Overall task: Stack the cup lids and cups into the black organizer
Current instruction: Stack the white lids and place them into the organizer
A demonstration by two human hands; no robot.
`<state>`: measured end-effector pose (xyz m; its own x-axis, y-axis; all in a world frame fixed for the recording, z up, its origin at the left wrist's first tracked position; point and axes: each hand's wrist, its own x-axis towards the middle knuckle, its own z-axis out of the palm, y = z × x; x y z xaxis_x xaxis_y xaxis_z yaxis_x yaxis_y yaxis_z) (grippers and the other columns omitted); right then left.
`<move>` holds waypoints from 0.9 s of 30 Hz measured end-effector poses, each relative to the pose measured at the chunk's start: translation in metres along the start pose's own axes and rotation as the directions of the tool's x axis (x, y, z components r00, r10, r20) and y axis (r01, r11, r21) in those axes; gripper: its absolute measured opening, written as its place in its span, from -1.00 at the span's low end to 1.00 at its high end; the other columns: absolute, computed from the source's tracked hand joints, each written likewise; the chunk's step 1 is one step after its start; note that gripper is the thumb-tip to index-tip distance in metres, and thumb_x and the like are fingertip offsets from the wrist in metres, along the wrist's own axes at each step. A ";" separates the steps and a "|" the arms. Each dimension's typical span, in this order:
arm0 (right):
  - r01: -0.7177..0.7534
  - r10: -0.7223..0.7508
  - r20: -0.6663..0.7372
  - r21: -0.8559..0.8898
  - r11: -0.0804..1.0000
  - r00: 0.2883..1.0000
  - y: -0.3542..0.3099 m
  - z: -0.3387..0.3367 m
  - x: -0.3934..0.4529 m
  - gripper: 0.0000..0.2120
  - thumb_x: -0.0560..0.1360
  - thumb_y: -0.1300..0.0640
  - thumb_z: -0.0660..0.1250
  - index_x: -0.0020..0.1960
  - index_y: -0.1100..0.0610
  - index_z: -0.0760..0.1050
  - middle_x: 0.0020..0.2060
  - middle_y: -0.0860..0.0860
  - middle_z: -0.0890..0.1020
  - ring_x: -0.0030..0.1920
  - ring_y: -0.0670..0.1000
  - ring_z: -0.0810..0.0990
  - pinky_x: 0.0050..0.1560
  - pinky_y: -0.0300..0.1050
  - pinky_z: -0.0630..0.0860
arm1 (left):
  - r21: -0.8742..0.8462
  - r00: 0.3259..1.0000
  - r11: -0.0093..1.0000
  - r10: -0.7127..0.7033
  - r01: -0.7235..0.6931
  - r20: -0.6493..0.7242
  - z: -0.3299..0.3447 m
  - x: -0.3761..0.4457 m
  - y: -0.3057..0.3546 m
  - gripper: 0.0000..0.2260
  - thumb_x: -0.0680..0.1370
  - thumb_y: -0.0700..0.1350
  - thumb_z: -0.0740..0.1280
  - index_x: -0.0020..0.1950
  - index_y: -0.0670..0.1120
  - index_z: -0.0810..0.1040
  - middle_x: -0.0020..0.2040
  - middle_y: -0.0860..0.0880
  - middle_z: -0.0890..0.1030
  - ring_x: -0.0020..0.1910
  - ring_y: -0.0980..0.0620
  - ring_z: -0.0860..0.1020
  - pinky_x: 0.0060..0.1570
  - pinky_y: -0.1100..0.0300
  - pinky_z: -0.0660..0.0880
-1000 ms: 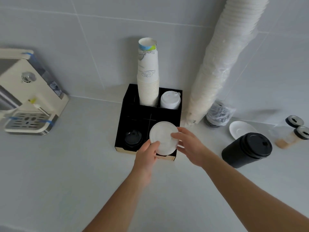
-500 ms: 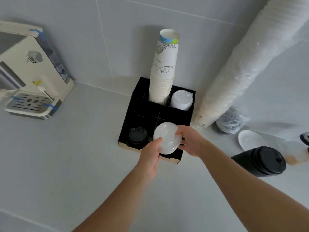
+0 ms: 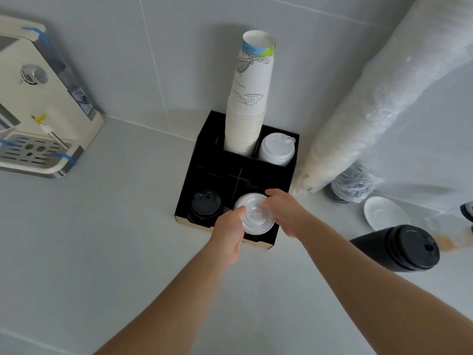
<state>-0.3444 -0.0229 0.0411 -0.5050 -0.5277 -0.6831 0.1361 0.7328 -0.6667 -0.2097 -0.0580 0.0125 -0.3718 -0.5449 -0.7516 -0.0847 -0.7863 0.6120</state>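
My left hand and my right hand both held the clear lids, fingers closed on the rim from the two sides. The lids were in the near right compartment of the organizer, partly sunk in it; I could not tell if they already rested on the bottom.

I judged the task more than half done. The black lids sat in the near left compartment. The cups stood as a tall stack in a far compartment, and the white lids were just right of them. The strip between near and far rows looked empty.

What was left, I think: to let go of the clear lids, and maybe to move the black cup stack lying on the counter at the right. A long wrapped sleeve of cups leaned on the wall, also outside.

The top cup had a blue and green band, line drawings and a small line of text, too small to read. I saw no readable brand anywhere.
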 end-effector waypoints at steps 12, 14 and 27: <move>0.111 -0.109 -0.037 0.048 0.993 0.993 0.006 -0.014 -0.011 -0.43 0.53 0.27 0.28 0.53 0.07 0.34 0.47 0.03 0.42 0.41 0.10 0.42 0.45 0.04 0.36 | 0.157 0.999 0.988 0.021 -0.013 -0.049 0.007 0.016 -0.011 -0.48 0.51 -0.10 0.34 0.44 -0.20 0.35 0.28 -0.06 0.53 0.24 0.00 0.48 0.17 0.16 0.34; 0.128 -0.124 -0.046 0.075 0.989 0.991 0.012 -0.018 -0.014 -0.45 0.53 0.27 0.29 0.51 0.07 0.37 0.46 0.01 0.43 0.44 0.09 0.41 0.48 0.09 0.34 | 0.179 0.997 0.983 0.044 -0.031 -0.071 0.009 0.017 -0.010 -0.58 0.54 -0.12 0.32 0.36 -0.22 0.39 0.04 -0.01 0.53 -0.02 0.07 0.47 -0.03 0.20 0.35; 0.140 -0.105 -0.166 0.217 0.966 0.981 0.045 -0.036 -0.023 -0.58 0.55 0.23 0.34 0.40 0.11 0.50 0.28 -0.03 0.57 0.14 -0.03 0.59 0.41 0.11 0.45 | 0.247 0.994 0.969 -0.002 0.030 -0.113 0.024 0.028 0.001 -0.42 0.51 0.06 0.34 0.46 -0.15 0.31 0.29 -0.11 0.47 0.13 -0.06 0.44 0.04 0.07 0.32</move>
<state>-0.3578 0.0376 0.0379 -0.6509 -0.5228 -0.5504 0.2455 0.5412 -0.8043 -0.2423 -0.0672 -0.0019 -0.2648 -0.5726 -0.7759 -0.3213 -0.7063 0.6308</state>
